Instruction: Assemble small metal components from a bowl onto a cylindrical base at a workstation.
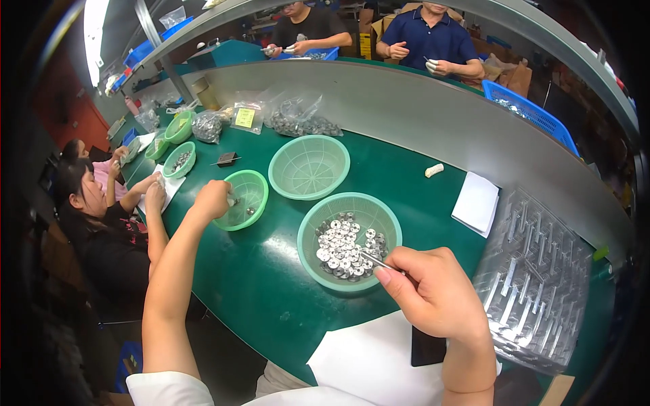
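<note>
My right hand (433,287) is closed around a slim metal tool (374,260), perhaps tweezers. Its tip reaches over a pale green basket (311,271) of round silvery metal discs (342,245) with small holes. To the left, my left hand (213,199) is bent down at the rim of a smaller bright green basket (263,186), fingertips pinched together inside it. Whatever those fingers hold is too small and hidden to name. A few small metal pieces (250,211) lie in that basket.
An empty pale green basket (310,152) stands behind both. Clear plastic trays (535,284), white paper (476,203) and a dark phone (428,348) are on the right. Bagged metal parts (298,122) line the partition (379,108). Co-workers sit at the left (101,223) and beyond the partition.
</note>
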Motion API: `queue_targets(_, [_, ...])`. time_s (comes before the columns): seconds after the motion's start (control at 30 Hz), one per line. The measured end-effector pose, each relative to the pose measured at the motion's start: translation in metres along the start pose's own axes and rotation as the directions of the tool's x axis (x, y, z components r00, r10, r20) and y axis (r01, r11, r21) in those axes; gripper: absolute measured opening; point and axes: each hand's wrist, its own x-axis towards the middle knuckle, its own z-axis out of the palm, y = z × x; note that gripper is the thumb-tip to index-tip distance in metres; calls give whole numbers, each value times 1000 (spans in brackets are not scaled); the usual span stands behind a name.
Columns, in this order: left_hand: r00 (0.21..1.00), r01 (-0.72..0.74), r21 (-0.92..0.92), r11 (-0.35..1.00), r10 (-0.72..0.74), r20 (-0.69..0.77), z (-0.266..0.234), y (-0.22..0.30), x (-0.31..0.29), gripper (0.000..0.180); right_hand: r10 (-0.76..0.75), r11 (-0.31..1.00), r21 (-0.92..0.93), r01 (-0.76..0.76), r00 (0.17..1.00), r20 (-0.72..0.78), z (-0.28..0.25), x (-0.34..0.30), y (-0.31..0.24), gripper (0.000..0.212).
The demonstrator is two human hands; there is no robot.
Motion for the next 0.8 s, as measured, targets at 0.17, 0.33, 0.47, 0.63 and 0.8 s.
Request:
queue_targets(0.17, [998,11,74,997,-15,53,3,15,5,28,22,1000,-1,-22,1000,12,0,1,1,26])
queue_targets(0.33, [993,47,103,994,-57,105,8,13,8,23,5,1000,0,-5,1000,9,0,1,2,26])
queue_targets(0.47, [995,12,147,989,-26,91,2,15,2,22,11,1000,-5,-11,1000,5,0,2,-1,26])
queue_targets(0.63, [996,15,90,996,-23,81,1,20,1,23,1,1000,-21,-1,1000,11,-3,0,1,29])
queue_targets(0.8, [994,30,181,983,-47,95,12,8,6,25,-7,1000,-19,8,1000,6,0,0,-2,29])
